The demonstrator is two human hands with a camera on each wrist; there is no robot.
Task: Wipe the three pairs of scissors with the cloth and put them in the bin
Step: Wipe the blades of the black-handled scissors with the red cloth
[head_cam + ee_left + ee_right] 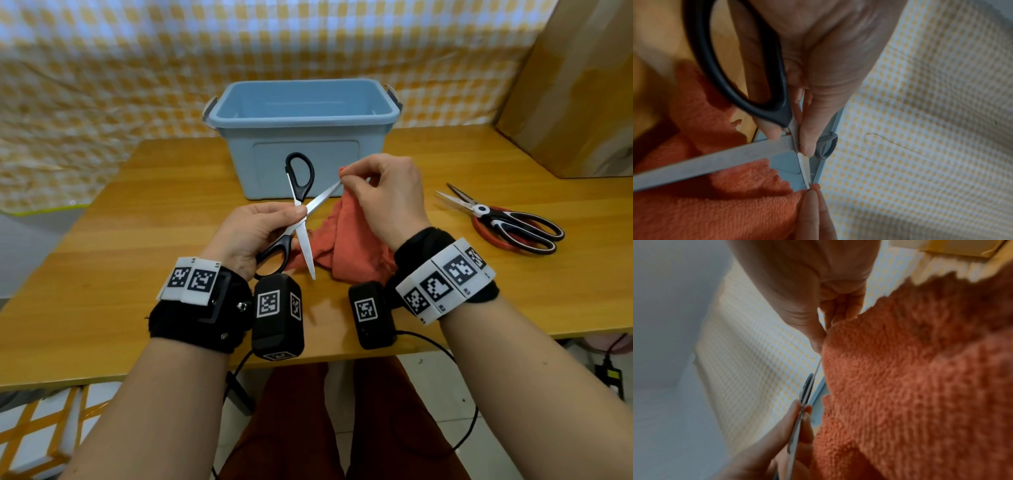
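Blue bin (303,113) at the counter's (137,274) far edge, nothing seen inside, left hand (250,233) grip pinching open black-handled scissors (301,212) at the pivot, right hand (383,195) grip pinching orange cloth (346,246) onto one blade tip, red-handled scissors (507,222) lying near the right edge, checked yellow curtain (102,68) behind.

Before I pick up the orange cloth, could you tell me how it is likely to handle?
Probably floppy: the orange cloth drapes in folds from the right hand. Likely light, since a fingertip pinch lifts it. Its fuzzy terry pile should grip, though it may snag the open black scissors.
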